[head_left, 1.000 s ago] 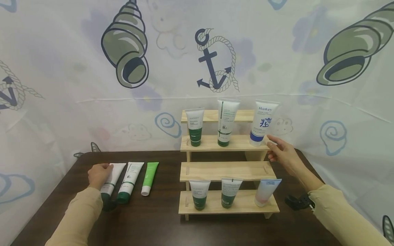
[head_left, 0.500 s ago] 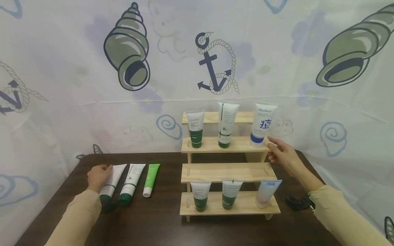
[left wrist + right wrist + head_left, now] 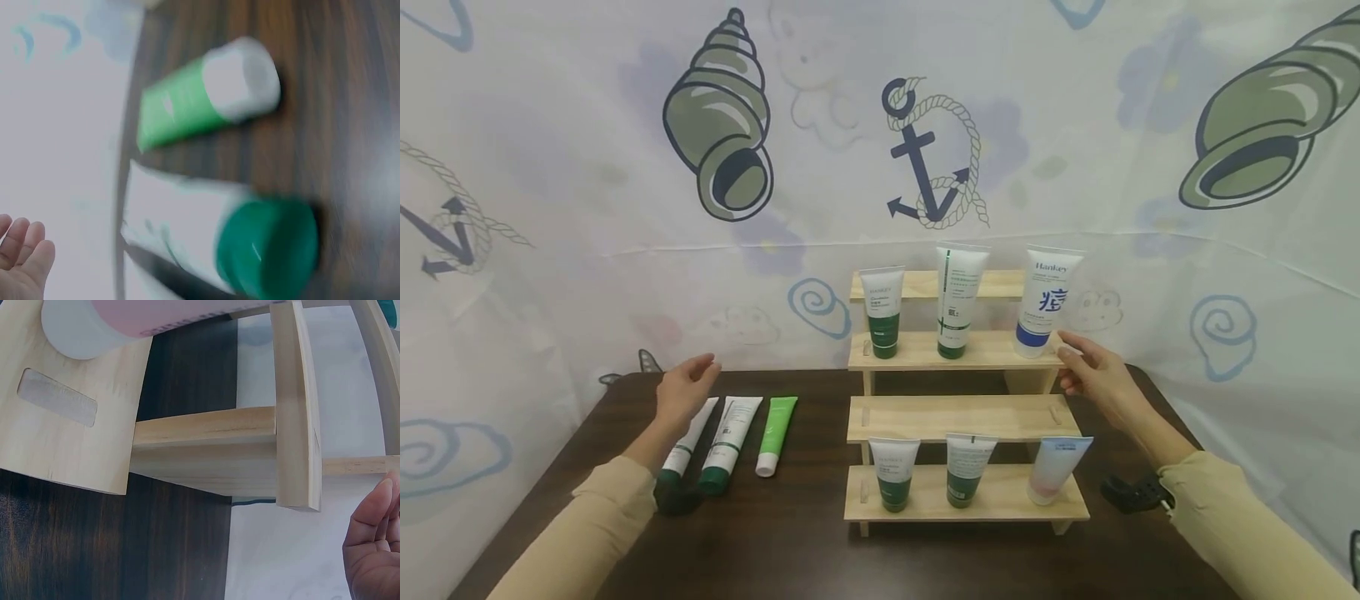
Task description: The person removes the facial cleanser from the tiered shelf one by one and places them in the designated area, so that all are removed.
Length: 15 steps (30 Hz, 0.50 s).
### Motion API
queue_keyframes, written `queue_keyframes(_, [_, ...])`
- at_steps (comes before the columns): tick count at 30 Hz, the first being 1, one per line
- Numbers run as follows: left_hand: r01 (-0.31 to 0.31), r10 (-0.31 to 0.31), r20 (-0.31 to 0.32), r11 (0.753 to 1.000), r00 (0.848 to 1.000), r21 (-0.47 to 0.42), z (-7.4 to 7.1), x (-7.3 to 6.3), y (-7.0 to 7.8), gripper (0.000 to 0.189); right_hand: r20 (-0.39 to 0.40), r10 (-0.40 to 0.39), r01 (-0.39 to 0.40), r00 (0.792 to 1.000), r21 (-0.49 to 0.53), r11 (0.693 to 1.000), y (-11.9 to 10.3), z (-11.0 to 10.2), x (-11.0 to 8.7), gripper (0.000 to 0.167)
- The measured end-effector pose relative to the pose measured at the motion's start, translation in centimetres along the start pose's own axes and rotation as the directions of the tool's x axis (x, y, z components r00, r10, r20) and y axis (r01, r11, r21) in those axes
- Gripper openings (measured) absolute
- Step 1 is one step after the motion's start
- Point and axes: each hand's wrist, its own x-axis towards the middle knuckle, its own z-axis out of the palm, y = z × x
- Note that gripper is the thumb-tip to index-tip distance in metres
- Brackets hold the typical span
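My left hand (image 3: 681, 396) is raised over the left part of the table, fingers loose and holding nothing. Below it lies a white tube with a dark green cap (image 3: 679, 457), partly hidden by the hand and forearm. Beside that lie a second white and green tube (image 3: 730, 437) and a slim green tube with a white cap (image 3: 777, 429). In the left wrist view the fingers (image 3: 39, 256) look relaxed. My right hand (image 3: 1099, 379) pinches the right end of a board of the wooden tiered stand (image 3: 955, 417), beside the blue-banded white tube (image 3: 1047, 296).
The stand's third tier also bears a small white-green tube (image 3: 883, 308) and a tall white one (image 3: 961, 296). On its lowest tier are two white-green tubes (image 3: 894, 471) (image 3: 968, 467) and a pale pink-blue tube (image 3: 1057, 468). A patterned cloth (image 3: 820, 167) hangs behind the dark table (image 3: 760, 550).
My left hand has let go of the leftmost tube and risen up and to the right; the tube stays lying on the table. The right hand keeps its place on the stand.
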Motion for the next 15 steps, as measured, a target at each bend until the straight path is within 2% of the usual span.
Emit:
queue_keyframes(6, [-0.125, 0.133, 0.061, 0.985, 0.989, -0.122, 1.2, -0.8, 4.4, 0.052, 0.003, -0.007, 0.007, 1.000, 0.012, 1.000, 0.0, 0.0, -0.1, 0.061])
queue_keyframes(11, [-0.202, 0.229, 0.111, 0.957, 0.967, -0.207, 2.1, -1.7, 7.3, 0.050, 0.000, -0.005, 0.005, 1.000, 0.008, 1.000, 0.0, 0.0, -0.1, 0.062])
queue_keyframes(15, [-0.253, 0.290, 0.124, 0.934, 0.949, -0.252, 2.9, -2.3, 9.2, 0.048, 0.006, -0.009, 0.009, 1.000, 0.010, 1.000, 0.0, 0.0, -0.1, 0.062])
